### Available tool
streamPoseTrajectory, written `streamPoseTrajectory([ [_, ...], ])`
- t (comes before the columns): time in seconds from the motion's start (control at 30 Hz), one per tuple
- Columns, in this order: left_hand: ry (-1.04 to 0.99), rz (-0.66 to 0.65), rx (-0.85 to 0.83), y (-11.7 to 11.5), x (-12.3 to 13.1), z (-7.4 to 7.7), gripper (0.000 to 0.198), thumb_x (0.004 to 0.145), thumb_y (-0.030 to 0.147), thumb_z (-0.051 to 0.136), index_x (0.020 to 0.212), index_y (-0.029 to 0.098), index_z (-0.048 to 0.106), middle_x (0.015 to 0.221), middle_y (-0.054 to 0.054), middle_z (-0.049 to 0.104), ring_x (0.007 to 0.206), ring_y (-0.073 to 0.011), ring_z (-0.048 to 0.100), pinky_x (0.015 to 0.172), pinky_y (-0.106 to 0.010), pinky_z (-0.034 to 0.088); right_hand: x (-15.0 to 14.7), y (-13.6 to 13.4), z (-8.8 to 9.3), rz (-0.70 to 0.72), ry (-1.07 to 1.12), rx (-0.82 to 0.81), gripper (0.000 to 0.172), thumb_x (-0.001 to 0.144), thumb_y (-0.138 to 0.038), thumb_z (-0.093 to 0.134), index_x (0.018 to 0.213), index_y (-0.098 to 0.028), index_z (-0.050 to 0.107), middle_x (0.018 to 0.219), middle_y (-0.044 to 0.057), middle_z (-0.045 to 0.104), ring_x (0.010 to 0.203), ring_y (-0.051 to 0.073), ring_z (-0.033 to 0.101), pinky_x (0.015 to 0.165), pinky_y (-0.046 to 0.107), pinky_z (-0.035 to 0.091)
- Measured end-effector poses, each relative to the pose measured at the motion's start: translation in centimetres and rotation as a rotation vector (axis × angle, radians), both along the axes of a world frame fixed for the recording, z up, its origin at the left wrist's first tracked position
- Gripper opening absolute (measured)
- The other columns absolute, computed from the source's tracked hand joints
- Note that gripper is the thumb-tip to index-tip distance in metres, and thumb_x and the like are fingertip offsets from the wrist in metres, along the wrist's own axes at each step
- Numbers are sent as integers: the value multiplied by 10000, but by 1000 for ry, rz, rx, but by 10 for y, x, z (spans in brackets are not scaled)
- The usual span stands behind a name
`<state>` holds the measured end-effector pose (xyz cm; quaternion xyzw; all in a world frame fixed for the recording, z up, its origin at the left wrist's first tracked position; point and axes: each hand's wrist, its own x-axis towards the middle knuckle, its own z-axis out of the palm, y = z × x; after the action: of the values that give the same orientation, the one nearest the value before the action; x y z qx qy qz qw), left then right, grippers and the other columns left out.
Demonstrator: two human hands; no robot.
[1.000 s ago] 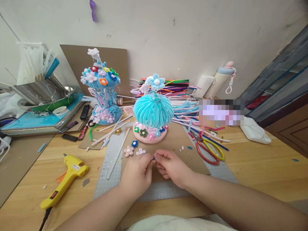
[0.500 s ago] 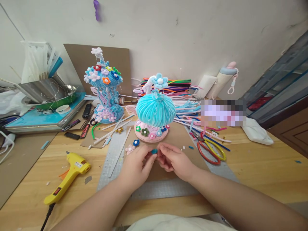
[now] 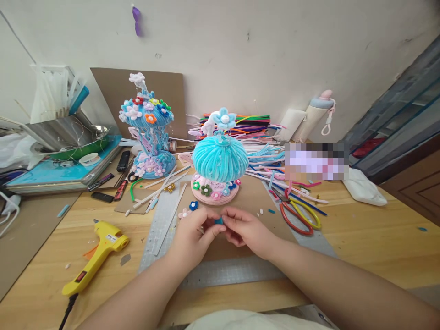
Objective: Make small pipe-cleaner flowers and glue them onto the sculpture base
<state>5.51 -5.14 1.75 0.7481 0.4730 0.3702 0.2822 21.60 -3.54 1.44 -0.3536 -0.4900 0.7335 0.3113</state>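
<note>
A short teal-blue piece of pipe cleaner is pinched between my two hands, over the cardboard sheet. My left hand is closed on it with thumb and forefinger. The fingertips of my right hand press together at its right end. Just beyond stands a pipe-cleaner lamp-like craft with a turquoise dome on a pink round base set with small flowers. A dark blue flower and a pale pink flower lie beside my left hand.
A yellow hot glue gun lies at left. Red-and-yellow-handled pliers rest at right. Behind are a finished-looking flowered craft, bundles of pipe cleaners and a bottle. A grey cutting mat lies under the cardboard.
My right fingertips have come in against the blue piece, closing the small gap between my hands. The view has shifted slightly; the other things stay put.
</note>
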Motion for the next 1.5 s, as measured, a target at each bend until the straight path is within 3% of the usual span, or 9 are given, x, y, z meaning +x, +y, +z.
streamPoseTrajectory([
  [0.1,63,-13,17,2,-2,0,160,761,328,586,790,171,572,690,2,608,617,-107,511,578,-218,381,0,-1,3,3,-25,71,314,760,-455,562,712,-161,463,506,-75,398,405,29,327,364,154,179],
  [0.37,-85,-32,-55,4,-3,-4,186,731,336,620,758,154,591,673,-21,620,617,-119,528,583,-235,398,3,1,-2,76,168,-170,260,744,-386,609,748,-173,461,535,-52,501,362,34,385,327,156,145],
  [0.63,-566,-57,-333,3,3,-5,211,673,290,682,705,153,523,584,12,601,533,-103,550,519,-222,419,3,0,-2,104,333,-261,227,735,-318,636,842,-170,500,581,-30,529,387,40,410,358,162,181],
  [0.77,-687,-67,-452,6,4,-3,231,665,297,688,695,143,518,592,16,587,514,-80,519,480,-201,402,2,0,-4,110,338,-270,198,743,-293,635,819,-160,511,590,-35,513,384,20,381,370,155,185],
  [0.9,-698,-101,-537,7,4,-1,217,719,321,638,755,131,537,614,4,590,504,-67,490,495,-208,394,-1,0,-4,38,245,-168,219,745,-332,625,801,-164,496,560,-48,492,371,23,365,353,154,179],
  [1.13,-693,-72,-537,4,5,5,251,708,350,637,776,132,532,668,1,559,554,-86,512,524,-232,425,-3,-4,3,-81,-53,147,287,763,-440,551,733,-168,461,508,-62,477,368,37,363,347,163,232],
  [1.5,-768,-85,-548,5,6,3,207,683,266,677,779,125,560,668,-3,616,609,-100,572,635,-253,458,-5,-5,-1,-156,-82,250,232,809,-395,510,832,-166,478,636,-25,542,409,38,381,373,167,291],
])
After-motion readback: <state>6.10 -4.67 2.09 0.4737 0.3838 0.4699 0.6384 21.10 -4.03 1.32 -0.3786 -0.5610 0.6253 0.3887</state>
